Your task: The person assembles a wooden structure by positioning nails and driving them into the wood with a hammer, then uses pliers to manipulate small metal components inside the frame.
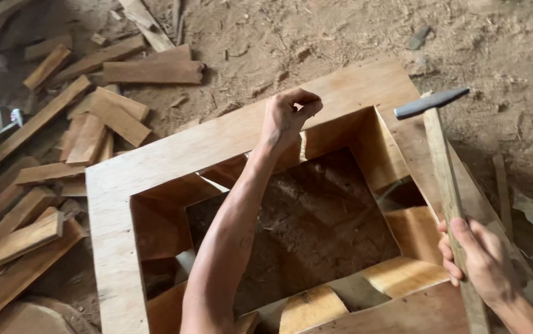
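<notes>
In my right hand [480, 260] I hold a hammer with a pale, worn wooden handle and a grey metal head [443, 179]. I grip it low on the handle, and it stands raised, the head up and away from me, level with my left hand [288, 117]. Under both hands lies a square plywood frame with sloping inner panels around an open middle [155, 164], flat on the sandy ground. My left hand rests at its far inner edge, fingertips pinched together; whether they pinch a nail I cannot tell.
</notes>
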